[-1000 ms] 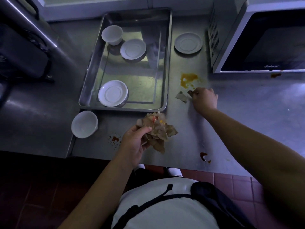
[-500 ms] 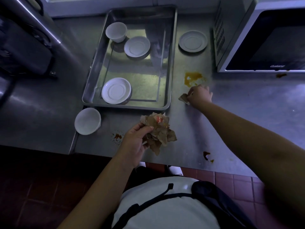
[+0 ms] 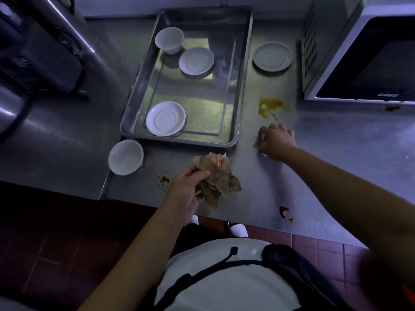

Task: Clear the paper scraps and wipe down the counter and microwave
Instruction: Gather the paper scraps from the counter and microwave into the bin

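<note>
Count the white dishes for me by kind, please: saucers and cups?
Saucers: 3, two in the metal tray, one on the counter.
Cups: 2, one in the tray, one on the counter.
Total: 5.

The person wears a white top (image 3: 224, 288) crossed by a thin black strap (image 3: 224, 262) ending in a small tab. A dark bag (image 3: 298, 265) sits at the right hip. Arms are bare from left hand (image 3: 184, 194) and right hand (image 3: 276, 142) upward.
</note>
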The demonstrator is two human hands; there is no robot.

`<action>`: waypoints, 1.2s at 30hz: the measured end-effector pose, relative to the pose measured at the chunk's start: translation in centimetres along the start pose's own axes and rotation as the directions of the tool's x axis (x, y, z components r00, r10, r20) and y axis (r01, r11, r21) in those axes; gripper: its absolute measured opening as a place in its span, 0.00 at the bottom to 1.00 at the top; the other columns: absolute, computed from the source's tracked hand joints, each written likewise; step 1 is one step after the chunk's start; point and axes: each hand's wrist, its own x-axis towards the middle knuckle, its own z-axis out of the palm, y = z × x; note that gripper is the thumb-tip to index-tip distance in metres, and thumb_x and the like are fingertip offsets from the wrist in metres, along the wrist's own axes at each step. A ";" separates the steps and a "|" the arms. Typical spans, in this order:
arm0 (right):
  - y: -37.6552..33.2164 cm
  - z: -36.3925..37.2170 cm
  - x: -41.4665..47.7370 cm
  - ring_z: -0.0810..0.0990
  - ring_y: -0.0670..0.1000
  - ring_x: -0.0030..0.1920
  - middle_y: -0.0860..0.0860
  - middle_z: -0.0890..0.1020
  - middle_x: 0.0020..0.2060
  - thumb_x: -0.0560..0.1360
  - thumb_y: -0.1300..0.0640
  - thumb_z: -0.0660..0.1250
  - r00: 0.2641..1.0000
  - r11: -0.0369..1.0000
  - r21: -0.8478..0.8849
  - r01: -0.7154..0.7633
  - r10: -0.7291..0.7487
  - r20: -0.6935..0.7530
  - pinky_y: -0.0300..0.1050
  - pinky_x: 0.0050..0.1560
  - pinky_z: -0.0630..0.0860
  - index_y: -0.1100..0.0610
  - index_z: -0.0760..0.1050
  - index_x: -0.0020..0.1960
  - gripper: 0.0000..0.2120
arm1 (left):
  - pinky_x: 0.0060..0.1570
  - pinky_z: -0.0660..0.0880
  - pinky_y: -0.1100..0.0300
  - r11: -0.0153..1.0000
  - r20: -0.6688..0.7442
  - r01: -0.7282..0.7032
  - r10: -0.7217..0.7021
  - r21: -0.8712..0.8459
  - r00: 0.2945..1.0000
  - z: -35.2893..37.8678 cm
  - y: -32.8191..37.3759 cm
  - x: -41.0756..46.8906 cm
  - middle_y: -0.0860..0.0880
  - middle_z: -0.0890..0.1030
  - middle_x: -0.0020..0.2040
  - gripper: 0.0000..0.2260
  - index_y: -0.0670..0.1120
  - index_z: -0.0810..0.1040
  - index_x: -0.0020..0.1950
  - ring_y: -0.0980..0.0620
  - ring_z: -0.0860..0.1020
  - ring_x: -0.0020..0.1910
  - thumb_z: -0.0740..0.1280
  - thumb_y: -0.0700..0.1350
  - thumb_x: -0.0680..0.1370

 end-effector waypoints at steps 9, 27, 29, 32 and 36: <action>1.4 -1.1 -3.8 0.80 0.54 0.51 0.51 0.82 0.45 0.74 0.59 0.73 0.998 0.934 0.352 -0.056 0.049 0.031 0.53 0.59 0.74 0.56 0.79 0.47 0.04 | 0.41 0.77 0.56 0.999 0.009 -0.034 0.034 0.023 0.999 0.9 -1.1 0.1 0.46 0.86 0.48 0.07 0.47 0.84 0.51 0.50 0.83 0.46 0.68 0.38 0.77; -2.9 -8.6 -16.4 0.80 0.46 0.42 0.46 0.81 0.40 0.72 0.64 0.70 0.994 0.766 0.637 0.085 -0.020 -0.108 0.41 0.44 0.76 0.55 0.81 0.46 0.06 | 0.43 0.79 0.56 0.978 0.322 -0.127 0.068 0.167 0.944 8.5 -2.3 -1.1 0.46 0.85 0.44 0.06 0.51 0.85 0.45 0.50 0.83 0.43 0.74 0.41 0.72; -2.5 -8.2 -17.2 0.80 0.48 0.43 0.43 0.81 0.38 0.71 0.64 0.70 0.984 0.765 0.640 0.071 0.050 -0.169 0.38 0.43 0.74 0.54 0.80 0.44 0.06 | 0.45 0.79 0.54 0.975 0.354 -0.133 0.063 0.176 0.933 9.1 -2.1 -1.3 0.45 0.85 0.45 0.08 0.50 0.85 0.45 0.49 0.84 0.44 0.76 0.44 0.66; -2.0 -7.5 -18.4 0.79 0.46 0.43 0.45 0.83 0.39 0.71 0.64 0.71 0.970 0.737 0.675 0.036 0.136 -0.200 0.35 0.42 0.73 0.53 0.82 0.45 0.07 | 0.43 0.80 0.55 0.959 0.413 -0.156 0.046 0.237 0.910 9.8 -1.9 -1.6 0.46 0.86 0.44 0.07 0.52 0.86 0.42 0.49 0.84 0.43 0.76 0.43 0.66; -2.9 -7.2 -19.5 0.79 0.42 0.43 0.44 0.83 0.40 0.71 0.63 0.73 0.930 0.709 0.703 0.054 0.221 -0.295 0.27 0.43 0.70 0.53 0.83 0.46 0.07 | 0.42 0.80 0.59 0.928 0.427 -0.206 0.057 0.310 0.902 10.1 -1.2 -1.4 0.46 0.86 0.48 0.08 0.50 0.84 0.49 0.49 0.84 0.46 0.72 0.38 0.74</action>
